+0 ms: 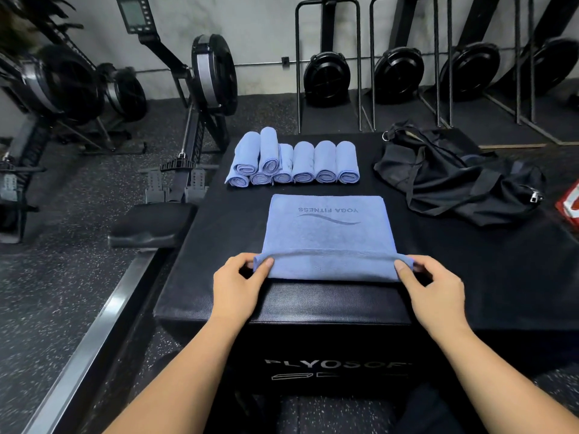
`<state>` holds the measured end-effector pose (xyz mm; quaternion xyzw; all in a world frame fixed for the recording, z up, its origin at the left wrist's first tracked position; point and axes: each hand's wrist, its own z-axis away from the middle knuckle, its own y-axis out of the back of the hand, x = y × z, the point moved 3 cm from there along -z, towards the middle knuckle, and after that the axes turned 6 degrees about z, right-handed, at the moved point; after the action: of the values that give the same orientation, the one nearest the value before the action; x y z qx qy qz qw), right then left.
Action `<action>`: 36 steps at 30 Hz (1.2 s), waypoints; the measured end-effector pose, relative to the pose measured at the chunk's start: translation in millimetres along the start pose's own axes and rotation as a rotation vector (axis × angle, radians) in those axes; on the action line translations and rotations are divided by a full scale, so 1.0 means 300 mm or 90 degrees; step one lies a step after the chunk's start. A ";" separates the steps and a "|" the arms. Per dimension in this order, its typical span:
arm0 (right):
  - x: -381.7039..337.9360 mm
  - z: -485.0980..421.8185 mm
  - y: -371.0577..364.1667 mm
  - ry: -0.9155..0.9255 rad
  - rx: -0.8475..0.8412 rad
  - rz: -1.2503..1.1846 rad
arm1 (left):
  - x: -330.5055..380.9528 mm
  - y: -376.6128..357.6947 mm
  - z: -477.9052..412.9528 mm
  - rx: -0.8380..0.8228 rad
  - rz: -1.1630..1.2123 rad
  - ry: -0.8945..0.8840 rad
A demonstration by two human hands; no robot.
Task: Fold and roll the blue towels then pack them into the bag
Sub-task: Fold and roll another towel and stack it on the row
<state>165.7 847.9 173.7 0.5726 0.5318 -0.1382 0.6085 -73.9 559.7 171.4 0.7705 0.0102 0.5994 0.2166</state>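
Your left hand (242, 278) and right hand (430, 286) each pinch a near corner of the folded blue towel (329, 233), its near edge turned over, on the worktop (470, 264). Rolled towels (294, 162) lie beyond it, the black bag (454, 177) to their right.

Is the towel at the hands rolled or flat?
Mostly flat: the blue towel lies spread on the plyo box; left hand and right hand pinch its turned-over near edge.
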 end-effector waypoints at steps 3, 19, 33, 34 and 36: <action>0.002 -0.011 0.002 -0.030 0.017 -0.045 | -0.008 0.000 -0.007 0.012 0.027 0.023; -0.028 0.124 0.162 -0.034 -0.092 -0.162 | 0.045 0.116 0.174 -0.048 0.040 -0.007; -0.150 -0.111 0.100 -0.040 -0.087 -0.156 | 0.137 0.100 -0.052 -0.028 -0.027 -0.001; -0.152 -0.132 0.094 -0.044 -0.084 -0.145 | 0.143 0.092 -0.073 -0.030 -0.029 0.004; -0.147 -0.178 0.080 -0.054 -0.078 -0.120 | 0.151 0.080 -0.118 -0.031 -0.036 0.015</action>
<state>140.7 880.7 234.2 0.4754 0.5645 -0.1861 0.6487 -99.8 561.8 227.9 0.7574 0.0197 0.6022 0.2516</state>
